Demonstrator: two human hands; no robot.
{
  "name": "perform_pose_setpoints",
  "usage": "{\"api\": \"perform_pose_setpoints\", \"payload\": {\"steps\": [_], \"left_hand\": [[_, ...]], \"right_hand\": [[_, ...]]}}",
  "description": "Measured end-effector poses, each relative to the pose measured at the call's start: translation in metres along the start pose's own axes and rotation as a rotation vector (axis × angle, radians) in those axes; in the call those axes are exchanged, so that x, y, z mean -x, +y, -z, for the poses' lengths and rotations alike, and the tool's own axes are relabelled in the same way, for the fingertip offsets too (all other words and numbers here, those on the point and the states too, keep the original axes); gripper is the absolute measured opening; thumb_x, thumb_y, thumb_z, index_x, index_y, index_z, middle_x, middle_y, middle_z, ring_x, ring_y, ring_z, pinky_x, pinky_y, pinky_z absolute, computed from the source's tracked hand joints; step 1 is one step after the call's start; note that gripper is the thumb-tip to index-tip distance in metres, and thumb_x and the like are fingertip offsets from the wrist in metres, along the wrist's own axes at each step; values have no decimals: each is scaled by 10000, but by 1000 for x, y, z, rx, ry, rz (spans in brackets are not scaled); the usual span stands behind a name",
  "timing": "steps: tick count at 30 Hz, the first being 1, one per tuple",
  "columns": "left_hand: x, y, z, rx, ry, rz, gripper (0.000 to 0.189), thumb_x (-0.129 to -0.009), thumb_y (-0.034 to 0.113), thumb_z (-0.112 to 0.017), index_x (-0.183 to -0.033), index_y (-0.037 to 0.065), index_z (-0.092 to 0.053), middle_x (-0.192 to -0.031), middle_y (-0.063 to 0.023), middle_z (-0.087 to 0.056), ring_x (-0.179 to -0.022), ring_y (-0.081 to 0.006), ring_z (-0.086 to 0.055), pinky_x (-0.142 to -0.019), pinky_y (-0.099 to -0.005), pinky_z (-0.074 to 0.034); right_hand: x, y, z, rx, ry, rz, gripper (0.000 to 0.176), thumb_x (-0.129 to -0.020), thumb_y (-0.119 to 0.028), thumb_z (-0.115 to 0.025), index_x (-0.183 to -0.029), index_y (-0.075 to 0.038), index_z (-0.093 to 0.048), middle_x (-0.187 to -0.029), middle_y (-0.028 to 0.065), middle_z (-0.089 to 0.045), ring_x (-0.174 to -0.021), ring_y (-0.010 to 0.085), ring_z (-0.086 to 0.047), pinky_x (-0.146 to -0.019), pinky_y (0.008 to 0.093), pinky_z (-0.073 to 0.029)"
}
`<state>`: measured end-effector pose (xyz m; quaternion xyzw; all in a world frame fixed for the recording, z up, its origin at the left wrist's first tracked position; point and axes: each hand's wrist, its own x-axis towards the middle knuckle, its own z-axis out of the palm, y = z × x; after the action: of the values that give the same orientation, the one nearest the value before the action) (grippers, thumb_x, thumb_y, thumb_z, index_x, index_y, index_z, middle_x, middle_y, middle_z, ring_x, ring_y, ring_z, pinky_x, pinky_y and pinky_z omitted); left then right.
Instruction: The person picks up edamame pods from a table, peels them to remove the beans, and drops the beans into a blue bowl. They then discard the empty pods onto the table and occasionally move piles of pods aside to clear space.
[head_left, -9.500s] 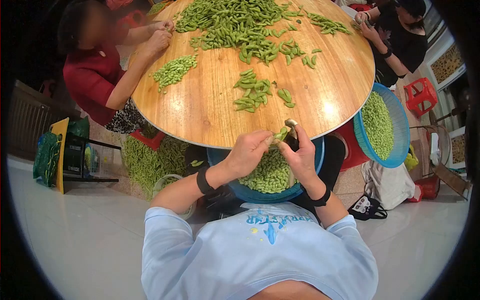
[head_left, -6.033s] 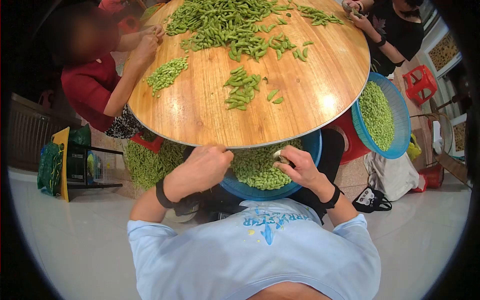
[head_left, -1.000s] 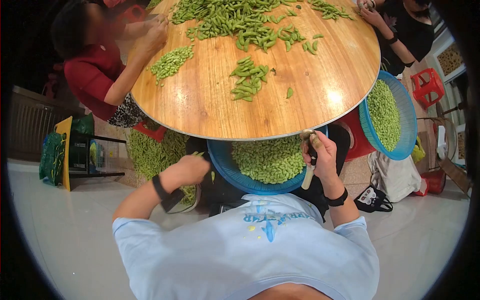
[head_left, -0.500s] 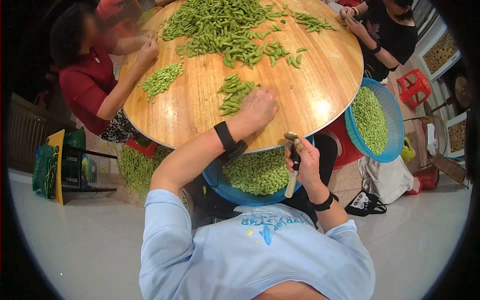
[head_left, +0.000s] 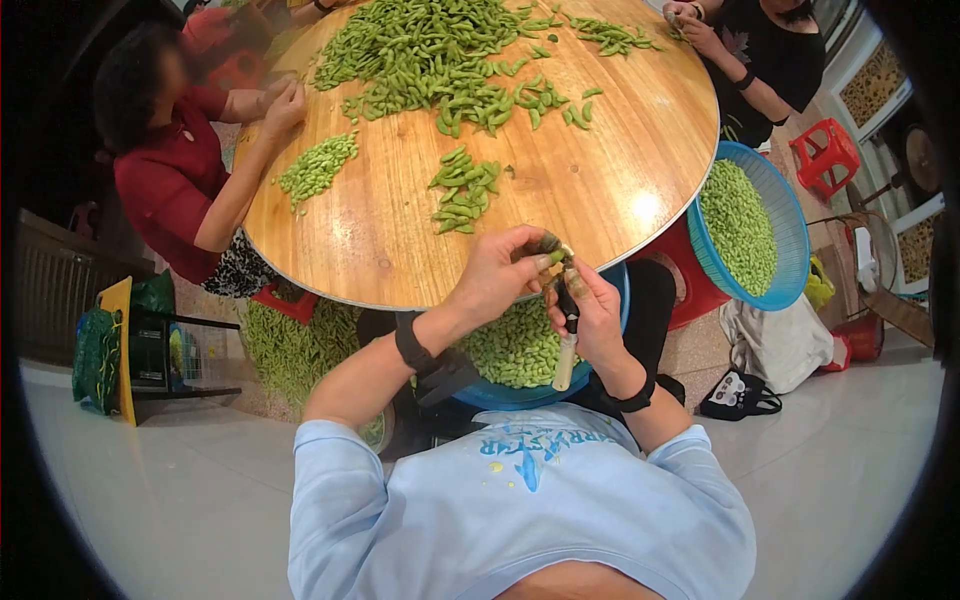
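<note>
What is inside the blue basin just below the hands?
Loose green beans lie in the blue basin. The table hides its far part, the left wrist and right hand hide parts of its sides, and the beans cover its bottom.

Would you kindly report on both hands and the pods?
Left hand pinching something green, likely a pod. Right hand holding a tool. More pods on table, whose edge partly hides basket.

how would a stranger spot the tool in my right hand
From the round wooden table, go to the right hand at its near edge. The slim tool it grips points toward the light-blue shirt: black then pale, unlike the green beans seen beside it.
</note>
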<state>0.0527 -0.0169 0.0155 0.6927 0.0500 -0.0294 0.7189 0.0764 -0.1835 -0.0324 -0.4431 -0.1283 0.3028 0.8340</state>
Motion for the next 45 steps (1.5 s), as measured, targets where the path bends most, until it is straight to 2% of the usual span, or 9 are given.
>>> {"api": "perform_pose_setpoints", "payload": {"steps": [5,24,33,35,36,38,39,43,45], "left_hand": [[10,-5,3,197,80,-45,246,-841,-53,-600,-1046,28,-489,-913,-24,-593,-782,-65,-577,-632,-203,-485],[20,-10,15,272,138,-99,334,-821,-52,-618,-1096,24,-444,-923,-68,-636,-828,-111,-608,-674,-246,-524],[20,-17,22,678,-89,152,240,-822,-43,-625,-1015,-11,-485,-885,-87,-633,-675,-134,-610,-579,-269,-523],[26,-21,9,-12,194,-210,196,-800,-45,-630,-963,-18,-525,-887,-110,-632,-673,-202,-615,-591,-305,-514],[26,-22,10,-13,196,-210,196,-800,-45,-630,-963,-18,-525,-887,-110,-632,-673,-202,-615,-591,-305,-514],[26,-22,14,-746,240,-792,208,-762,-49,-624,-955,-19,-551,-866,-147,-608,-697,-294,-598,-613,-356,-495],[28,-17,10,-786,267,-870,274,-729,-59,-614,-994,-13,-561,-852,-170,-579,-729,-353,-571,-631,-390,-475],[29,-19,15,-819,261,-843,289,-726,-63,-618,-1007,-9,-578,-826,-172,-578,-718,-353,-572,-624,-393,-474],[30,-19,17,-735,269,-795,222,-774,-53,-629,-991,-15,-603,-723,-124,-582,-599,-238,-584,-531,-323,-468]], "right_hand": [[2,3,-12,22,-12,13,308,-1003,-180,-416,-1239,7,-486,-782,68,-556,-549,93,-486,-434,198,-384],[1,9,-10,-1,-128,-9,350,-999,-165,-437,-1311,-10,-460,-777,89,-550,-519,95,-443,-442,202,-367],[0,-4,-15,-95,-187,-129,297,-982,-172,-480,-1219,1,-527,-774,84,-578,-502,80,-448,-413,195,-358],[1,-3,-14,-152,-97,-211,278,-978,-181,-492,-1191,-10,-543,-779,86,-583,-499,84,-447,-401,197,-357],[1,1,-14,-228,-51,-245,294,-973,-202,-504,-1226,-52,-526,-789,78,-566,-500,80,-433,-394,189,-349],[-2,0,-14,-303,-9,-271,319,-968,-224,-516,-1261,-95,-508,-798,70,-548,-502,75,-419,-387,180,-340],[-3,-3,-16,-395,-13,-319,307,-966,-226,-522,-1246,-102,-509,-799,67,-542,-507,74,-420,-387,176,-339],[-2,0,-21,-549,-43,-391,247,-956,-212,-543,-1157,-69,-540,-811,81,-567,-530,101,-466,-383,192,-364],[-1,-2,-30,-505,-32,-355,249,-959,-209,-537,-1159,-59,-542,-810,82,-572,-529,103,-472,-384,192,-366]]}}
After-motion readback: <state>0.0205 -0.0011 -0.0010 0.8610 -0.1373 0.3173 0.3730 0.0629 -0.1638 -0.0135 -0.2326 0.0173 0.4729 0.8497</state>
